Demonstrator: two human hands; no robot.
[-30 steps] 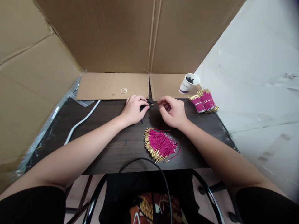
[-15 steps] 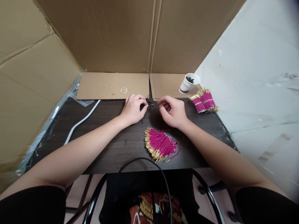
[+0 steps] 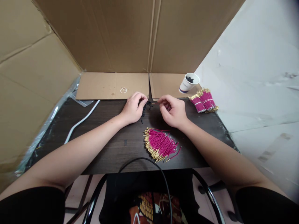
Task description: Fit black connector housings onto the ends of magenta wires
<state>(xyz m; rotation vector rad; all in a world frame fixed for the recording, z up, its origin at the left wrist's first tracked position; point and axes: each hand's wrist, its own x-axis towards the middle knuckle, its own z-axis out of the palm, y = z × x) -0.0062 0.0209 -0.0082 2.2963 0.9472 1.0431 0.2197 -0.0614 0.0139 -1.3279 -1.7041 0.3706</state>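
My left hand (image 3: 135,108) is closed, thumb and forefinger pinched together at the left of a small pile of black tube pieces (image 3: 144,112); what its fingertips hold is too small to make out. To the right, my right hand (image 3: 172,111) is also closed, its fingers curled in, with a thin brass-coloured tip (image 3: 153,103) near its fingertips. Part of a magenta wire shows inside its curled fingers. Below the hands lies a fanned heap of magenta wires (image 3: 161,143) with gold and silver ends.
A white paper cup (image 3: 186,85) with black pieces stands at the back right, beside tied magenta wire bundles (image 3: 203,101). Cardboard (image 3: 98,85) borders the dark table (image 3: 107,143). A white ring (image 3: 123,90) and a white cable (image 3: 81,121) lie to the left.
My left hand has shifted slightly up and back, and its thumb and forefinger have moved, showing more of the black pieces. My right hand has barely moved.
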